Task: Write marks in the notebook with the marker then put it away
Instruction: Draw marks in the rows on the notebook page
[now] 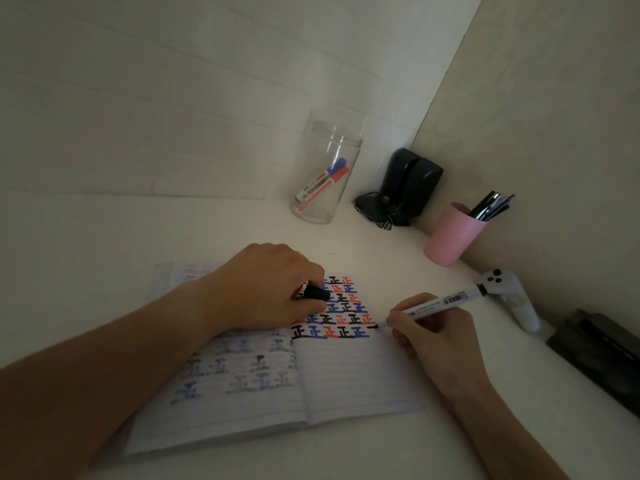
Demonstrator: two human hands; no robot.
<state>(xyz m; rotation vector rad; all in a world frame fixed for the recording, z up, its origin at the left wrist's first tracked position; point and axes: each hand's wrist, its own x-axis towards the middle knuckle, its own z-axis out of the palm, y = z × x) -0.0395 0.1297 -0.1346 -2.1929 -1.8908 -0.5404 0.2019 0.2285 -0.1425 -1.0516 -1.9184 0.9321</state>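
An open lined notebook [346, 375] lies on the white desk, its right page carrying rows of black, blue and red marks. My right hand [433, 337] grips a white marker [440, 303] with a black end, its tip touching the page at the right end of the lowest row of marks. My left hand [263, 289] rests on the upper part of the notebook and holds the black marker cap [317, 293] between its fingers.
A clear plastic jar [325, 174] with a red and a blue marker stands at the back. Next to it are a black device with a cable [405, 188], a pink cup of pens [453, 233], a white controller [509, 292] and a dark object [602, 355] along the right wall.
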